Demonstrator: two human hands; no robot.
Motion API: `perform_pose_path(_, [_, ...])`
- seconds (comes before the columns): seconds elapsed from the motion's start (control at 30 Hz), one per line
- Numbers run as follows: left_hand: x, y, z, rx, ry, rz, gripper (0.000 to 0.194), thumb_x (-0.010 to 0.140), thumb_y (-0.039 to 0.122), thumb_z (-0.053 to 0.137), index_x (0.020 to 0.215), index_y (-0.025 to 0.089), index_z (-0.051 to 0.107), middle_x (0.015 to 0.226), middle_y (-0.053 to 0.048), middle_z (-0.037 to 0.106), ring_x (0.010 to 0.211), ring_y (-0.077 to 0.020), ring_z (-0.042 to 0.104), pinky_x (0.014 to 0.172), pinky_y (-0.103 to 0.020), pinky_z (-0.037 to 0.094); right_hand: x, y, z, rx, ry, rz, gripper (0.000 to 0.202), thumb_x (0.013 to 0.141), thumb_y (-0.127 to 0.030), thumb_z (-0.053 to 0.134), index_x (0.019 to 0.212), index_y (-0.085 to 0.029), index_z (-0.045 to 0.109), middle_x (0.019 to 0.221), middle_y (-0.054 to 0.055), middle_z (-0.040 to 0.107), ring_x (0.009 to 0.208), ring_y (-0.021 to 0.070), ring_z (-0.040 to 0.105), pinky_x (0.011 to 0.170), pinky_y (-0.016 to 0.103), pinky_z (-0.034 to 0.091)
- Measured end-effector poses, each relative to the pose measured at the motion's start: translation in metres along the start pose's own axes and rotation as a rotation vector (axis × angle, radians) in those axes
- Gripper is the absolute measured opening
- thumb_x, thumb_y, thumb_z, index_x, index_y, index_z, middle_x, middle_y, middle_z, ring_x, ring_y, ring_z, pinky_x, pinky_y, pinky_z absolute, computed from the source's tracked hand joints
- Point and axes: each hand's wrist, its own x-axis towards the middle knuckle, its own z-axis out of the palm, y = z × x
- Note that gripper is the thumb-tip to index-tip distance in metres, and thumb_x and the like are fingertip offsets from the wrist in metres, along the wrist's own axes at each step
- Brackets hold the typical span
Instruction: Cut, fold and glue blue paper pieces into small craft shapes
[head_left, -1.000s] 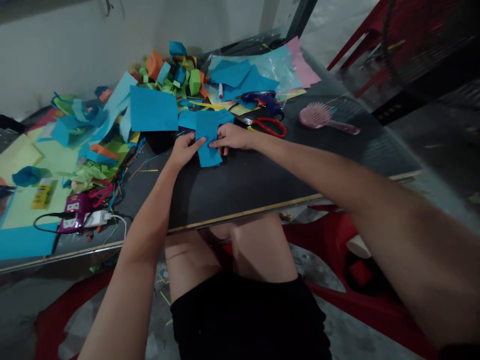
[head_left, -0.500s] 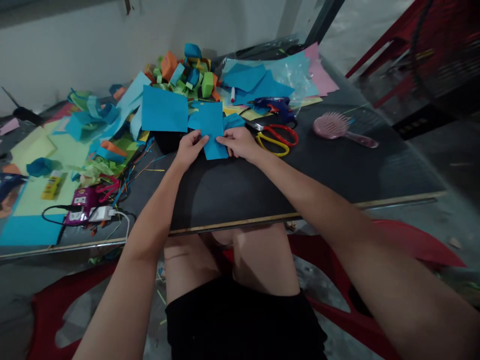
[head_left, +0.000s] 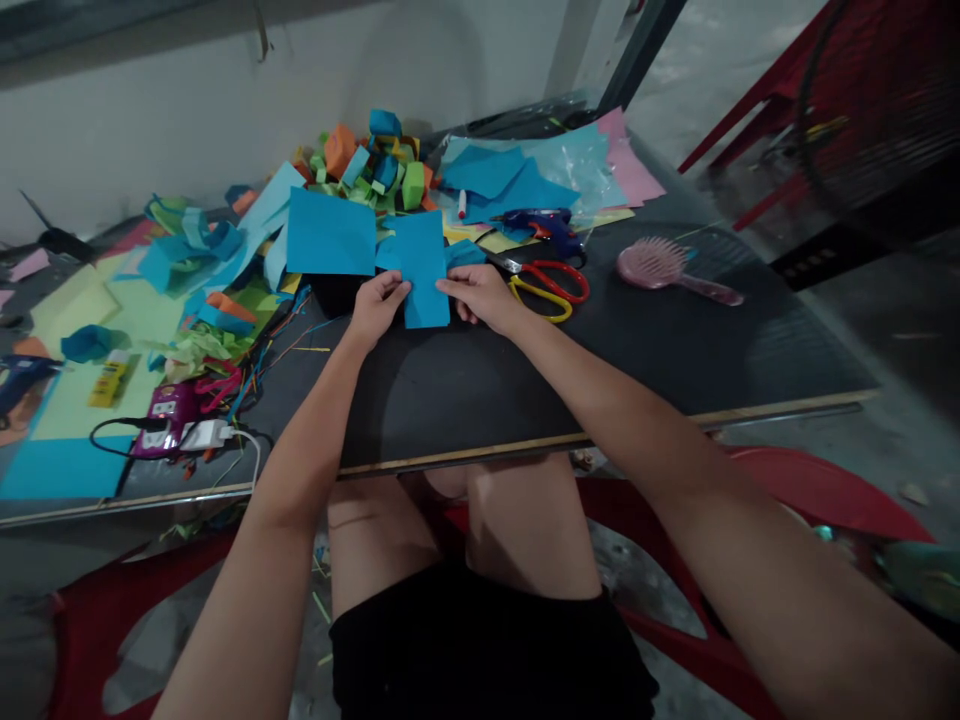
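Note:
A blue paper rectangle (head_left: 421, 265) stands upright between my hands near the middle of the dark table (head_left: 465, 390). My left hand (head_left: 379, 302) pinches its left edge, thumb on the front face. On the opposite edge, my right hand (head_left: 481, 296) grips it the same way; the fingers behind the paper are partly hidden. Left of it, a wider blue sheet (head_left: 331, 232) rests on a black object (head_left: 335, 292). Scissors with red and yellow handles (head_left: 551, 288) lie just right of my right hand.
Folded colourful paper pieces (head_left: 375, 165) are heaped at the back. A blue glue gun (head_left: 551, 228) and a pink hairbrush (head_left: 675, 268) lie to the right. At left are a purple power strip (head_left: 169, 412), a yellow glue bottle (head_left: 109, 378) and paper sheets (head_left: 64, 467).
The view has shifted slightly, so the table items appear a little lower. The blue paper looks straighter, and both hands still hold its edges.

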Motion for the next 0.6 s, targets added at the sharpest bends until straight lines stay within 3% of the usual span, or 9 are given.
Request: perform_pose_path(0.6, [-0.0002,-0.0041,-0.0031,-0.002,0.011,0.005,0.019,0.081,0.034,0.066,0.078,0.018,0.056,0.068,0.000,0.056,0.063,-0.0103,0.051,0.058,-0.022,0.044,-0.0023,0.0001,0.0008,-0.022,0.004,-0.040,0.026,0.076,-0.041,0.073,0.071,-0.018,0.061,0.034,-0.008,0.039,0.031,0.0075,0.033,0.035,0.022,0.022])
